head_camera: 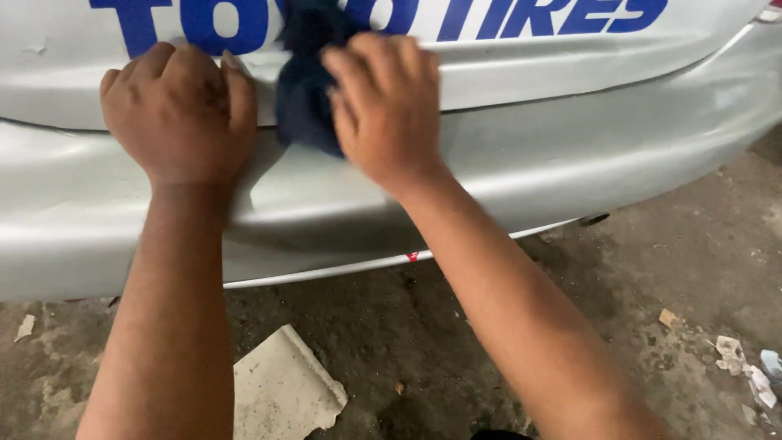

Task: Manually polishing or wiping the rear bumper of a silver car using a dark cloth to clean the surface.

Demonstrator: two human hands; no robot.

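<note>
My right hand [384, 106] presses a dark blue cloth [303, 98] against a silver car bumper [570, 155], just below a band of blue lettering. The cloth bunches up to the left of the hand and is partly hidden under it. My left hand [179, 110] rests flat on the bumper to the left of the cloth, fingers curled over the ridge, holding nothing. Both forearms reach up from the bottom of the view.
Beneath the bumper lies a rough, dirty concrete floor [652, 269]. A pale broken slab piece [281, 391] lies on the floor between my arms. Small scraps of litter [745, 371] are scattered at the right.
</note>
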